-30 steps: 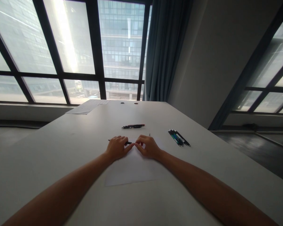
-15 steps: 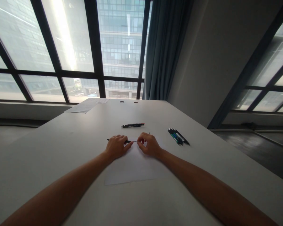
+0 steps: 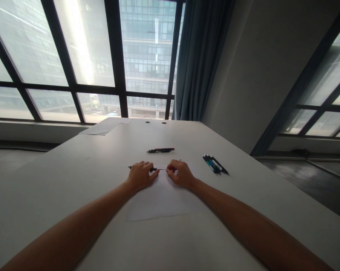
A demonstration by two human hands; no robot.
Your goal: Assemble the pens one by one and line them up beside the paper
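Over the far end of the white paper sheet (image 3: pixel 164 205), my two hands face each other with a black pen (image 3: pixel 154 169) between them. My left hand (image 3: pixel 138 175), at the sheet's far left corner, is curled round the pen, the thumb laid along it and one dark end poking out past my knuckles, away from the sheet. My right hand (image 3: pixel 181 173), above the sheet's far right part, has thumb and forefinger pinched on the tip of a slim rod (image 3: pixel 162 169), which bridges the gap to the pen in a straight line. Something small sticks up just behind that hand; I can't tell what it is.

I judge the step to be working the rod, likely a refill, at the mouth of the barrel; whether it is going in or coming out, I can't say from this. The next move seems to call for a firm left grip and a light right pinch, rod and barrel kept in line so that nothing bends.

Beyond the sheet lie some black pens (image 3: pixel 160 150); off to its right, a fanned group of darker pens (image 3: pixel 215 165), some with blue-green parts, rests on the table (image 3: pixel 59 188).
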